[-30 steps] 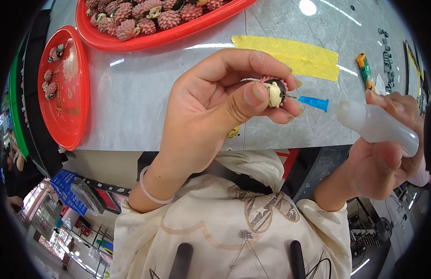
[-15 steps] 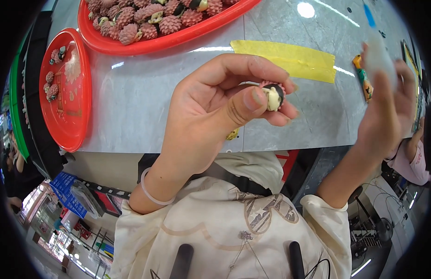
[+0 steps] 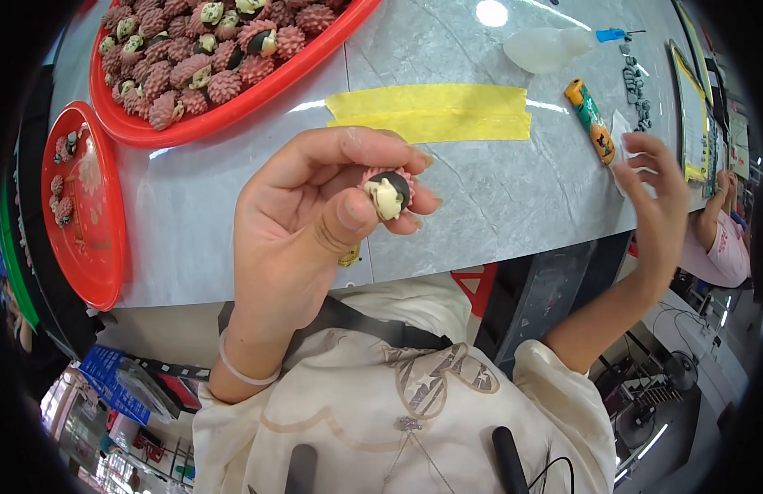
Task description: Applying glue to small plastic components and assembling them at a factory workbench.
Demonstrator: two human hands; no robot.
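My left hand [image 3: 295, 222] is closed on a small figurine [image 3: 387, 196], pinched between thumb and fingers. It has a pink ridged back, a black band and a cream-coloured front turned toward me. Over at the right, my right hand [image 3: 657, 193] has its fingers apart, with no object visible in them. Its fingertips are beside a white slip [image 3: 619, 136], though I cannot tell whether they touch it. Just left of that slip lies a green and orange tube [image 3: 591, 122]. Farther back, a translucent squeeze bottle [image 3: 546, 51] with a blue needle tip rests on its side.
A large red tray [image 3: 225, 123] of similar pink figurines stands at the far left; a smaller red tray [image 3: 97, 247] holds several more. Yellow tape [image 3: 431, 111] is stuck on the grey tabletop [image 3: 472, 189]. Small dark pieces [image 3: 634, 86] lie at the right. Another person's arm [image 3: 715, 206] shows beyond.
The squeeze bottle, earlier in my raised right hand, now lies on the table. My right hand has come down beside the slip. My left hand still holds the figurine; the view has shifted.
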